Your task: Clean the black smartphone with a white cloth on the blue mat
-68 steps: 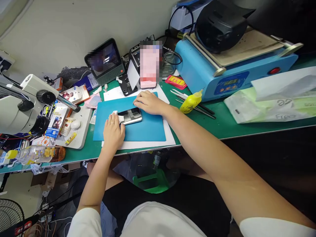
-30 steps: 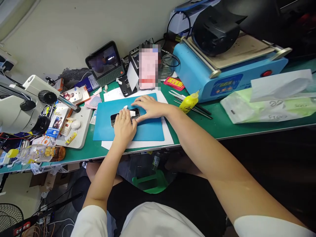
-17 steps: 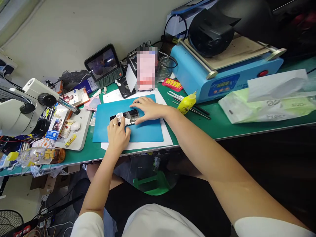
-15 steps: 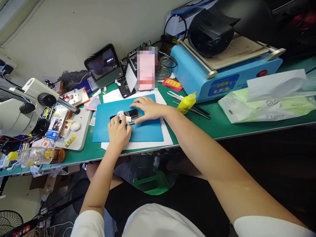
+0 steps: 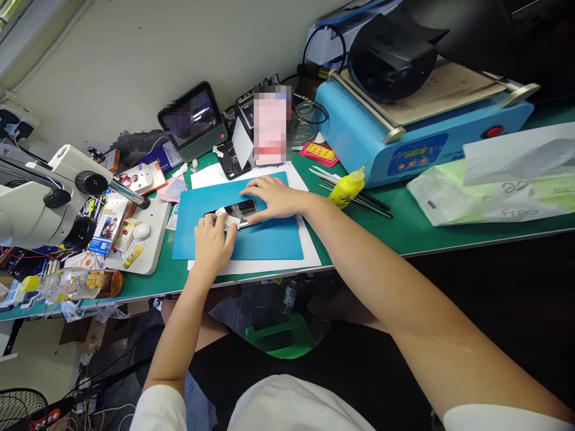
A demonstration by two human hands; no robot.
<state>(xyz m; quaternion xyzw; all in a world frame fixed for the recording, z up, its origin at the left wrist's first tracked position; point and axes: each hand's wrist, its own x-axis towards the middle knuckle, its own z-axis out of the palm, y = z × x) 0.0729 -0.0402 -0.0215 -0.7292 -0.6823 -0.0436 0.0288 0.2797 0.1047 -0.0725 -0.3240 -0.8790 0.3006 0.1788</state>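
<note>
A black phone (image 5: 245, 209) lies screen up on a blue mat (image 5: 274, 242), which rests over white paper (image 5: 313, 256). My left hand (image 5: 213, 242) presses a crumpled white tissue (image 5: 231, 221) against the phone's left part with its fingers bent. Across the phone's right end, my right hand (image 5: 275, 199) spreads thumb and fingers apart, the thumb at the lower right edge and the fingertips near the upper edge. It appears to steady the phone.
Behind the mat stand a smart display (image 5: 193, 117) and a pink-screened phone (image 5: 272, 129). To the right are a yellow bottle (image 5: 347, 188), tweezers, a blue machine (image 5: 381, 137) and a plastic pack (image 5: 494, 194). A microscope (image 5: 67, 179) and drink bottle (image 5: 85, 283) are left.
The view has shifted slightly, moving the scene a little to the right. My left hand and the tissue have slid a little down and left over the phone; my right hand keeps its place.
</note>
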